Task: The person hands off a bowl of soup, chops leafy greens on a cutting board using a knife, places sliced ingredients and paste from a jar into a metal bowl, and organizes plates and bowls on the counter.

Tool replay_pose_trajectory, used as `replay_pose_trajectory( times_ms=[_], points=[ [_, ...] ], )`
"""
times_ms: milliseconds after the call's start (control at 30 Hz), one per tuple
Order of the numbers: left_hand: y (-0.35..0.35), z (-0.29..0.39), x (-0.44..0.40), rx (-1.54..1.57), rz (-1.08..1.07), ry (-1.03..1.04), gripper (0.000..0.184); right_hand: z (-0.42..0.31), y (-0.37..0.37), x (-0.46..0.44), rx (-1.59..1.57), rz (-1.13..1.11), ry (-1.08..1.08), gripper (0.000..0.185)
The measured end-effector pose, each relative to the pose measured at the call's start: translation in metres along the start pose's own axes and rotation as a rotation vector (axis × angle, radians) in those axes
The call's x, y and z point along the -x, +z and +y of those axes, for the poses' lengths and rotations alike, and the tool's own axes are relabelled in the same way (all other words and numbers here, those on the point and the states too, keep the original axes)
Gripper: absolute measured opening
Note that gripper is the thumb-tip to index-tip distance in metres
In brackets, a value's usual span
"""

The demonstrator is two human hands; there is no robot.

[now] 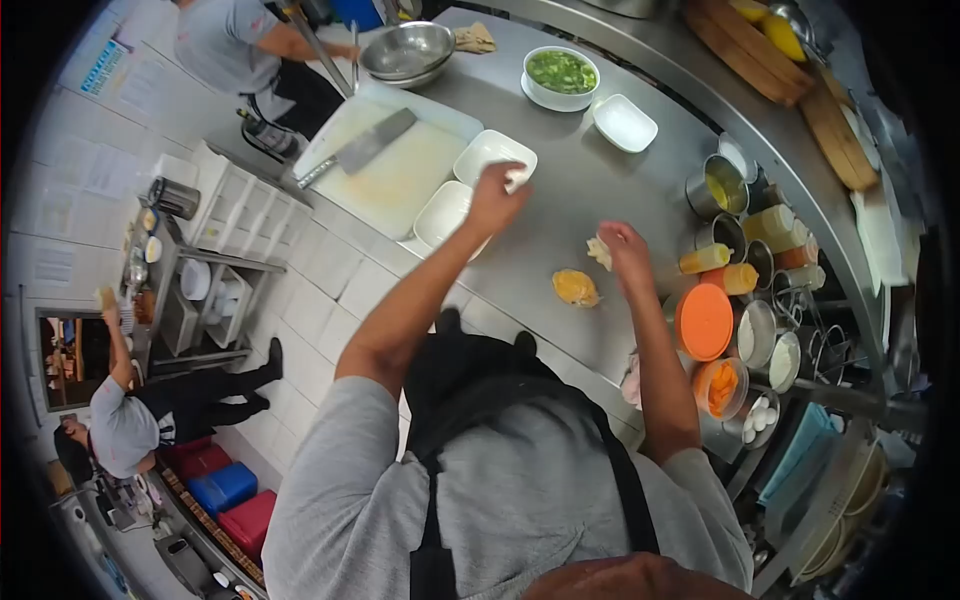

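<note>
My left hand (497, 200) is closed over the edge of a white square bowl (490, 148), with something whitish at its fingertips that I cannot make out. A second white bowl (442, 215) stands just below it, beside the cutting board. My right hand (625, 250) is closed on a small pale piece (600, 252) above the steel counter. Left of that hand, a yellow-orange lump (575, 288) in what looks like clear wrap lies on the counter.
A cleaver (375, 142) lies on the white cutting board (345, 205). Beyond are metal bowls (408, 50), a bowl of chopped greens (560, 82) and an empty white dish (625, 123). Sauce bottles (735, 278) and an orange lid (704, 321) crowd the right. Two other people work at left.
</note>
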State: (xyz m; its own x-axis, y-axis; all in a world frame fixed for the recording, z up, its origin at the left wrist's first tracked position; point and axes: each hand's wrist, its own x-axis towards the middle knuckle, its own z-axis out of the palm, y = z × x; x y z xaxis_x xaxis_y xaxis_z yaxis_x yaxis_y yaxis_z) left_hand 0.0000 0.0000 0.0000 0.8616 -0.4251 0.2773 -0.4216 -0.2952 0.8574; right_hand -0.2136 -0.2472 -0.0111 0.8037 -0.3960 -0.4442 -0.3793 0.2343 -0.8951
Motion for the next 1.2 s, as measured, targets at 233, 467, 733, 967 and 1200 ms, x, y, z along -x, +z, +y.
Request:
replay_pose_trajectory(
  times_ms=[233, 467, 733, 967, 1200],
  points=[
    [-0.014, -0.064, -0.110, 0.237, 0.046, -0.274, 0.042, 0.000, 0.074, -0.070, 1.034, 0.186, -0.351, 0.048],
    [0.007, -0.123, -0.235, 0.390, 0.058, -0.427, 0.052, -0.091, 0.095, -0.152, 0.642, 0.157, 0.010, 0.065],
    [0.088, -0.189, -0.368, 0.398, -0.144, -0.342, 0.059, -0.116, 0.142, -0.329, -0.152, 0.520, 0.029, 0.083],
    [0.100, -0.190, -0.428, 0.033, -0.482, -0.325, 0.068, -0.112, 0.150, -0.372, -0.070, 0.612, -0.049, 0.064],
    [0.085, -0.183, -0.407, 0.108, -0.389, -0.327, 0.065, -0.115, 0.161, -0.368, -0.077, 0.683, -0.160, 0.051]
  ],
)
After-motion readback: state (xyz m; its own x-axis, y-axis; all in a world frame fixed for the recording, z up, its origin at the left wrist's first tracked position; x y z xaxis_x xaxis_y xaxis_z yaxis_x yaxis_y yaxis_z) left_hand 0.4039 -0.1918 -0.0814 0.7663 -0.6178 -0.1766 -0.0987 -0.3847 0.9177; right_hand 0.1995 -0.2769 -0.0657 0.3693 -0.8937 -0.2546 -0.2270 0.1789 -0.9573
